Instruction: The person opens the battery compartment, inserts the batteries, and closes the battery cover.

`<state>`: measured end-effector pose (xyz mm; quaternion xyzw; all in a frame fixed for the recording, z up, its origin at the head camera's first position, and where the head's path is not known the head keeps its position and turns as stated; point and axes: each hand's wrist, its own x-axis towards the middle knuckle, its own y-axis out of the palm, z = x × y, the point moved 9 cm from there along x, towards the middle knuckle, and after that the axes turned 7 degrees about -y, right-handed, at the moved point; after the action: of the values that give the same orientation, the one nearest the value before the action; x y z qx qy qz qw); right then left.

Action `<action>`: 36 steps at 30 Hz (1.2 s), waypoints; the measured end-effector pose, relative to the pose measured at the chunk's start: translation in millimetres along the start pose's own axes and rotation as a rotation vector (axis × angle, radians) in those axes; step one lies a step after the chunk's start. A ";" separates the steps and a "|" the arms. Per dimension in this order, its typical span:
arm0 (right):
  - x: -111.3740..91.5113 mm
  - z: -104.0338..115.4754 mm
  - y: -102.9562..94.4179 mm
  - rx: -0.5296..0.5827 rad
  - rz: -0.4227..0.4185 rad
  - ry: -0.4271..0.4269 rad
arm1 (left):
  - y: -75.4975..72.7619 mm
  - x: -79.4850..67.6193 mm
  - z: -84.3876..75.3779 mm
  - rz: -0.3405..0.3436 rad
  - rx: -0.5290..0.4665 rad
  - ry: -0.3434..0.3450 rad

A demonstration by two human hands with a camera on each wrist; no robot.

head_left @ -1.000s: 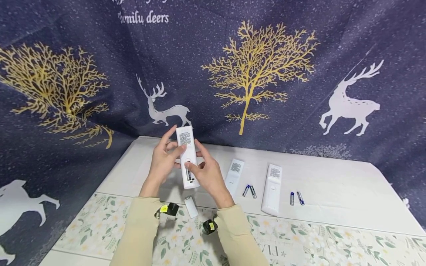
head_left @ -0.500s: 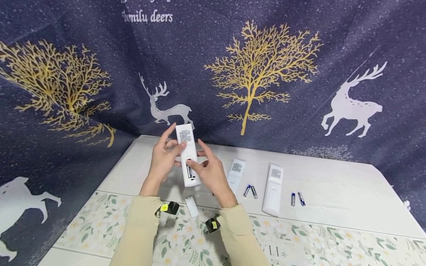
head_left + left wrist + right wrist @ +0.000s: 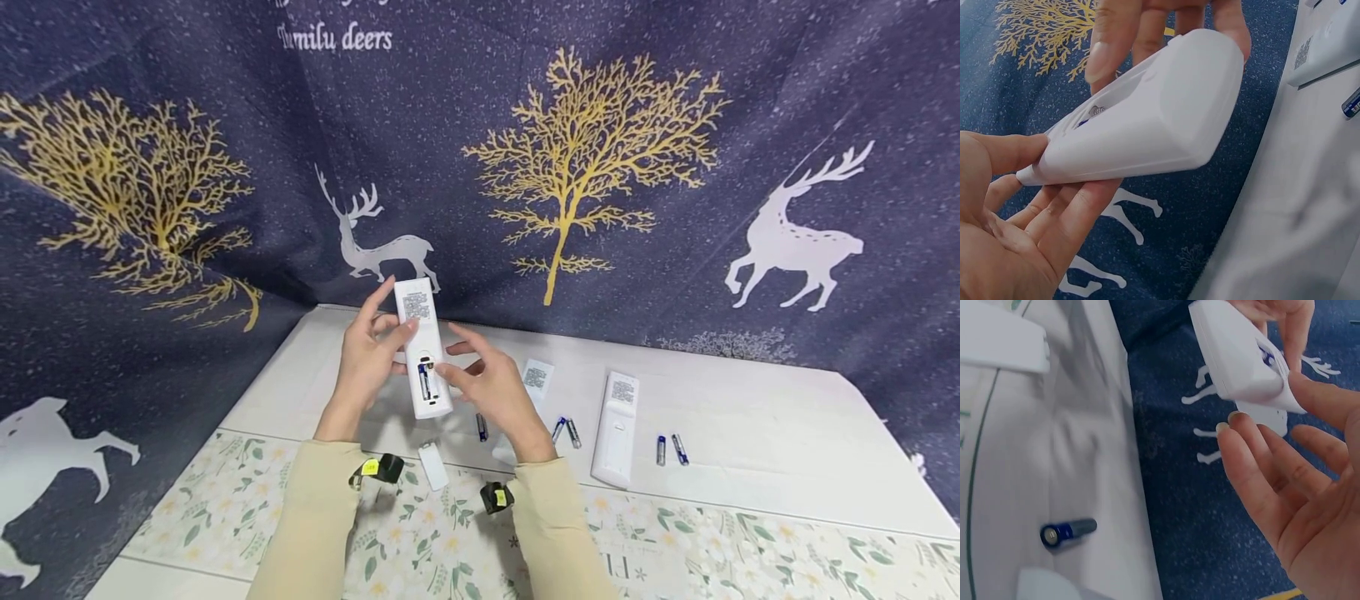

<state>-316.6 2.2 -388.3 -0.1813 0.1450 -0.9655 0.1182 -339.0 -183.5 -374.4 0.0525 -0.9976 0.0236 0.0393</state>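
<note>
A white remote control (image 3: 427, 340) is held up back side out, its battery compartment uncovered. Inside lies at least one blue-and-silver battery (image 3: 425, 383). My left hand (image 3: 365, 358) grips the remote from its left side, thumb on the back and fingers underneath, as the left wrist view shows. On the other side my right hand (image 3: 498, 387) has its thumb at the compartment's edge, fingers loosely extended and apart from the remote (image 3: 1235, 353). Below, on the table, lie the detached battery cover (image 3: 432, 465) and a loose battery (image 3: 482, 427).
Right of the hands lie a second remote (image 3: 537, 379), partly hidden by my right arm, and a pair of batteries (image 3: 573, 432). Farther right are a third remote (image 3: 617, 429) and two batteries (image 3: 661, 450). A patterned curtain (image 3: 450, 125) hangs behind the table (image 3: 757, 425).
My right hand has moved right, its thumb sliding off the compartment to the edge, so the battery inside shows more fully. The loose battery has come into view. My left hand stays on the remote.
</note>
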 end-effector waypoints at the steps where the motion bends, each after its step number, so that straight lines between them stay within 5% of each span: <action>1: -0.1 -0.6 -1.6 -0.018 0.003 -0.002 | -0.2 0.1 -0.1 -0.001 0.001 0.001; 22: -3.7 -16.2 -27.9 -0.265 0.088 -0.058 | -1.3 0.1 0.6 -0.027 -0.004 -0.008; 36: -13.6 -41.8 -27.1 -0.403 0.252 0.108 | -1.2 0.6 1.8 -0.029 -0.002 -0.018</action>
<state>-325.1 41.1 -421.2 -0.1299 0.3622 -0.9030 0.1911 -339.6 -184.9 -376.1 0.0670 -0.9970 0.0217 0.0307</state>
